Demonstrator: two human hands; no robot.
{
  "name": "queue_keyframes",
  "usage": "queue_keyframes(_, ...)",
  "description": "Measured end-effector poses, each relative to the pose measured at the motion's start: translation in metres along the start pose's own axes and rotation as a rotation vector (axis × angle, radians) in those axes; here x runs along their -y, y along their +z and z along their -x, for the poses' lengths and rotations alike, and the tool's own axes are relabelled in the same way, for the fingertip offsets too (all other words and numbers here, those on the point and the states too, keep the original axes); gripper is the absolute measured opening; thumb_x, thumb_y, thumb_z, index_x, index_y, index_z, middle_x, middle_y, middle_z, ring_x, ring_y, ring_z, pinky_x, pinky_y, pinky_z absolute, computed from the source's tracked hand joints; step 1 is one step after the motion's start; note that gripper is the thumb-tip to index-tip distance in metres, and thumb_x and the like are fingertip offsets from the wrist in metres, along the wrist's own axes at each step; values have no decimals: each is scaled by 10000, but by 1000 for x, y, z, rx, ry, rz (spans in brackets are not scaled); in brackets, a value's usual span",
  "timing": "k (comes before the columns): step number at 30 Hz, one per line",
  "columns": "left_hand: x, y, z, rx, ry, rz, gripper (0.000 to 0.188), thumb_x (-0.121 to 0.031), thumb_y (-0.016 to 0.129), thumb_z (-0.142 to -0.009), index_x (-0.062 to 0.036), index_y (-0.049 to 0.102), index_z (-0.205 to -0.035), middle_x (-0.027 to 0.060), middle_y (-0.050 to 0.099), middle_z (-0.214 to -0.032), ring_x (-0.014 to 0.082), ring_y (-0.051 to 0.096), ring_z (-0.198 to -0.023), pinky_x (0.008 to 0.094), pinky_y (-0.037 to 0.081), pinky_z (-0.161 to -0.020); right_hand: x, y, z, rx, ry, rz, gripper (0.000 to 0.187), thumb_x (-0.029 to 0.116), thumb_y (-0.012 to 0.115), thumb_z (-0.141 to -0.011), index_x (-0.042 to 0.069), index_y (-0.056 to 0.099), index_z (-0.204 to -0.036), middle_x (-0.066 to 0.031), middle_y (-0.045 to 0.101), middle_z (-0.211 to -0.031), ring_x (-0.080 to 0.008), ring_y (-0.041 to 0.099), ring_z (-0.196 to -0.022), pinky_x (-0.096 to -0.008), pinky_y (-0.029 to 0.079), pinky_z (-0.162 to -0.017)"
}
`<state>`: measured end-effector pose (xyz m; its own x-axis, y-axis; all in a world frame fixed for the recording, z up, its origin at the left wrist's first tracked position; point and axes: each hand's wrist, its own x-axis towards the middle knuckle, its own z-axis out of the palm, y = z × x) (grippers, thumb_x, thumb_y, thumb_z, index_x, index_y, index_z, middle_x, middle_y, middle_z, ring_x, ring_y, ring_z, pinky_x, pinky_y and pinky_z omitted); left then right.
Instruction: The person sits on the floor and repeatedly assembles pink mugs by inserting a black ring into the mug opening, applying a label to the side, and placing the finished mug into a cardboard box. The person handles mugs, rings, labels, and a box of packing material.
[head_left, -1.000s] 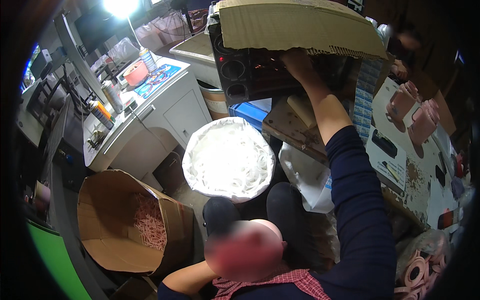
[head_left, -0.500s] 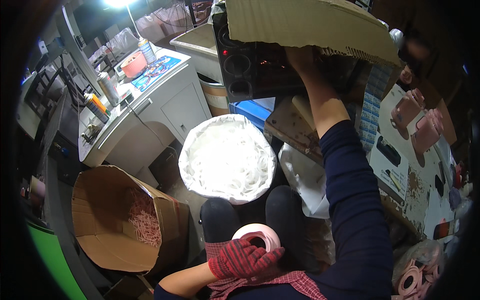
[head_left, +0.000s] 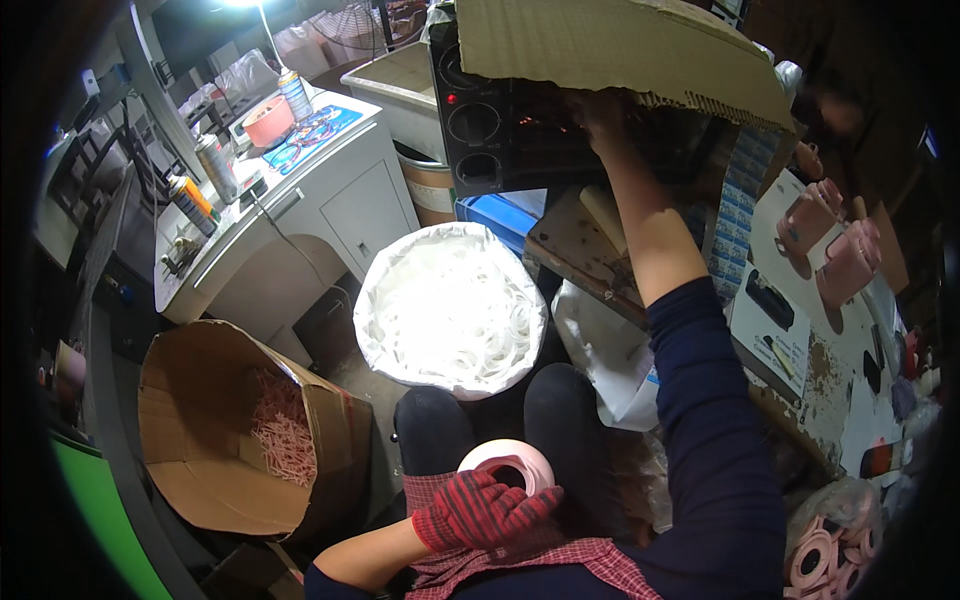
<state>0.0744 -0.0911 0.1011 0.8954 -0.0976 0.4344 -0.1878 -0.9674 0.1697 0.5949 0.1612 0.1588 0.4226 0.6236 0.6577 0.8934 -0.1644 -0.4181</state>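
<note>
My left hand (head_left: 485, 510), in a red-and-black striped knit glove, holds a pale pink ring-shaped part (head_left: 530, 457) over my lap, fingers wrapped across its near side. The part has a wide round opening with a dark inside. My bare right hand (head_left: 600, 115) reaches into a black oven (head_left: 474, 150) with knobs and a lit red lamp. Orange glowing spots show inside beside the hand. Its fingers are in shadow, so their grip does not show. A cardboard sheet (head_left: 610, 50) covers the oven's top and overhangs its front.
A white-lined bin (head_left: 370, 350) full of translucent white rings stands before my knees. Left of it, a cardboard box (head_left: 190, 430) holds thin pink pieces. Pink moulded parts (head_left: 848, 258) stand on the right-hand table (head_left: 825, 375); more pink rings (head_left: 820, 555) lie below. A white desk (head_left: 370, 200) carries spray cans.
My right forearm has drawn back slightly, showing more bare arm outside the oven. The left hand keeps its hold on the pink part. The whole view has shifted a little.
</note>
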Motion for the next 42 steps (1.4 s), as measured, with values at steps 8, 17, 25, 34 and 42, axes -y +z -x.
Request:
queue_keyframes(8,-5,3,2,-60,16,-25,443,-162,687,-798,-135,712,-1239,-34,636,-739,131,628,-595,318,555,-558,-4,1,14,-28,-173,499,124,161,651,-907,83,699,-990,-120,717,-893,-265,715,-806,-388,571,-619)
queue_keyframes(17,-10,5,6,-66,18,-46,434,-170,680,-793,-117,719,-1223,-35,620,-727,119,612,-590,325,573,-621,16,-1,11,-105,-223,410,196,106,560,-928,78,723,-1033,-144,702,-1089,-326,694,-1005,-436,591,-814)
queue_keyframes(25,-3,5,7,-163,-71,56,441,-146,752,-750,-117,724,-1189,-16,649,-734,176,656,-657,357,592,-690,46,-49,68,-198,-471,354,97,90,675,-876,118,753,-926,-103,703,-1000,-320,688,-956,-442,575,-773)
queue_keyframes(34,1,40,30,-746,-685,921,843,-264,821,-846,-51,368,-1523,185,395,-1556,323,425,-1419,463,334,-1184,180,-170,347,83,-692,-210,266,51,759,-744,88,783,-1007,-21,641,-871,-159,626,-693,-289,509,-561)
queue_keyframes(42,-5,54,50,-711,-616,1371,776,-507,591,-1001,-55,314,-1567,162,414,-1575,297,414,-1447,452,297,-1217,212,-206,427,236,-347,-579,461,315,829,-793,51,756,-1164,-62,642,-1014,-205,634,-845,-327,539,-715)
